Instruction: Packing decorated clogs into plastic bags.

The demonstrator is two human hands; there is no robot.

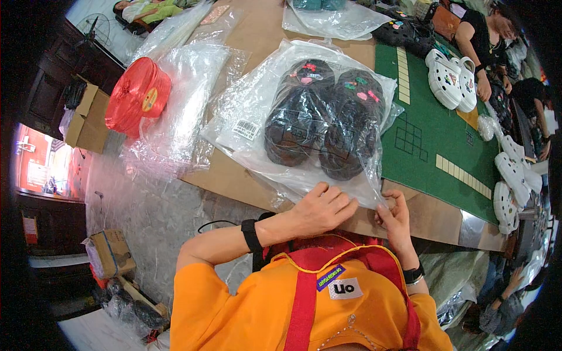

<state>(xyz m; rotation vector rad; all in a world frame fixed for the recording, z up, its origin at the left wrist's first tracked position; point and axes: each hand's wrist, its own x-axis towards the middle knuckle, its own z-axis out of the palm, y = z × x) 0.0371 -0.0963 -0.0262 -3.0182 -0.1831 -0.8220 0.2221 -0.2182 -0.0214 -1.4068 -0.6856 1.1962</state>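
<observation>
A pair of black clogs (301,120) with colourful charms lies side by side inside a clear plastic bag (234,146) on the table in front of me. The bag's open-looking edge points toward me and carries a white barcode label. My left hand (324,206) is closed at this near edge, its fingers curled over the plastic. At the bag's near right corner, my right hand (394,217) pinches the film between thumb and fingers. The clogs sit a little beyond both hands, untouched by them.
A red roll of plastic twine (137,96) rests on a stack of clear bags (190,88) at left. On the right, a green mat (430,140) holds white clogs (443,79), with more white clogs (508,181) nearby. Another person (477,44) works at far right.
</observation>
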